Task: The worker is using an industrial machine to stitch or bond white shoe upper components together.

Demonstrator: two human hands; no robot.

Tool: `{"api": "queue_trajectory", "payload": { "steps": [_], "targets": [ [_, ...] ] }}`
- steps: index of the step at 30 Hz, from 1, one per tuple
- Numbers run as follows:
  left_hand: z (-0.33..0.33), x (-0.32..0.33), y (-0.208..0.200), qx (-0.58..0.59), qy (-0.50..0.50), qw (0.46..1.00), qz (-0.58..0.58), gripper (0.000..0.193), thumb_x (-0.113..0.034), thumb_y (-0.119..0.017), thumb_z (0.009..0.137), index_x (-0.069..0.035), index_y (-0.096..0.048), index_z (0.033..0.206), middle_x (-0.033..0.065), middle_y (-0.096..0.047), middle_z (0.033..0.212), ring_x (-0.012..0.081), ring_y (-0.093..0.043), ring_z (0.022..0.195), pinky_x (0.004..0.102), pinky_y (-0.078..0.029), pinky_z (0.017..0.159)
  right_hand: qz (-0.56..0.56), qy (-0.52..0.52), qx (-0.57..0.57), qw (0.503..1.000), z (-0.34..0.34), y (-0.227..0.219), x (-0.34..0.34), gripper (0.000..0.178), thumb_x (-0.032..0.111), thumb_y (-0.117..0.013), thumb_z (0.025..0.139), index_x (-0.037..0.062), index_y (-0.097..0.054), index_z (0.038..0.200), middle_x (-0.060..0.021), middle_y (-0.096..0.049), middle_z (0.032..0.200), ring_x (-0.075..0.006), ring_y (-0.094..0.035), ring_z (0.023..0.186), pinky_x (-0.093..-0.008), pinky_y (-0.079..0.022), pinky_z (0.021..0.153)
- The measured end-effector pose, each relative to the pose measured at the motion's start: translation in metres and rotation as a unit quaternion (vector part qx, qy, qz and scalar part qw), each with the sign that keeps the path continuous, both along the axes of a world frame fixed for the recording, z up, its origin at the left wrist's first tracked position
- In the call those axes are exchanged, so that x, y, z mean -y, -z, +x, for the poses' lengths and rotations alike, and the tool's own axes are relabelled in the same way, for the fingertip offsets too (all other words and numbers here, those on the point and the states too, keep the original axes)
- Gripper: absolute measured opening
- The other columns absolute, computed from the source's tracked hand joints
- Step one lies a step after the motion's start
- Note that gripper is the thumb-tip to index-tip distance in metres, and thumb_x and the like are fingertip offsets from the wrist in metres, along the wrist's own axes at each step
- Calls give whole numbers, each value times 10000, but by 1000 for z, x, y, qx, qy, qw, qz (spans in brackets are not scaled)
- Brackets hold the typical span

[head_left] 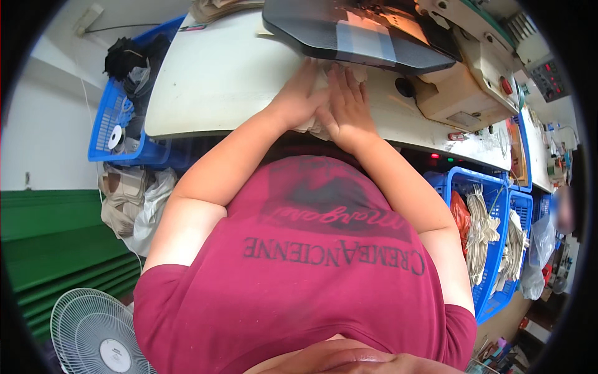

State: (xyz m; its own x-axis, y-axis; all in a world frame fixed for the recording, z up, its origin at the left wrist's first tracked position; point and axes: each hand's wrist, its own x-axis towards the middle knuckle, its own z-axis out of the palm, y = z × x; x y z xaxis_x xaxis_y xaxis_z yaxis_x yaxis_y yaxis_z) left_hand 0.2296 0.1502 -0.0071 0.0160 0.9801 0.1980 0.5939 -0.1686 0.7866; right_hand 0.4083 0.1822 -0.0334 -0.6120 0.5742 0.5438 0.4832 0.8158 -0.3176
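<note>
Both of my hands lie side by side at the front of the white worktable [218, 75]. My left hand [300, 96] has its fingers stretched forward, the tips reaching the edge of a black board [299, 37] that partly hides them. Flat beside it is my right hand [349, 103], fingers extended and its thumb close to the left hand. Beneath and between them shows pale beige sheet material [317, 129], some of it at the table's front edge. Its exact kind cannot be made out, as the hands cover most of it.
A cream sewing-machine-like body [464, 96] stands right of the board. Blue baskets [458, 177] with beige pieces sit at the lower right; another blue basket [99, 134] holds dark cloth and a spool at the left. A fan [93, 336] stands at the lower left.
</note>
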Motion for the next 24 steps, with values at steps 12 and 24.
{"api": "queue_trajectory", "payload": {
  "steps": [12,24],
  "targets": [
    [-22,15,5,-96,61,993,-28,706,-355,-449,1010,23,-226,1564,258,-180,1636,373,-202,1520,378,-214,1227,71,-9,109,991,12,-5,-9,829,569,-578,913,113,-309,1551,-165,-310,1599,-417,-251,1479,-626,-229,1161],
    [-25,18,16,-107,43,993,-23,696,-448,-439,1004,-17,-331,1540,256,-270,1605,397,-249,1494,478,-193,1214,94,-52,103,989,3,-15,-24,742,508,-591,920,35,-428,1467,-195,-419,1530,-423,-360,1423,-576,-285,1152]
  ]
}}
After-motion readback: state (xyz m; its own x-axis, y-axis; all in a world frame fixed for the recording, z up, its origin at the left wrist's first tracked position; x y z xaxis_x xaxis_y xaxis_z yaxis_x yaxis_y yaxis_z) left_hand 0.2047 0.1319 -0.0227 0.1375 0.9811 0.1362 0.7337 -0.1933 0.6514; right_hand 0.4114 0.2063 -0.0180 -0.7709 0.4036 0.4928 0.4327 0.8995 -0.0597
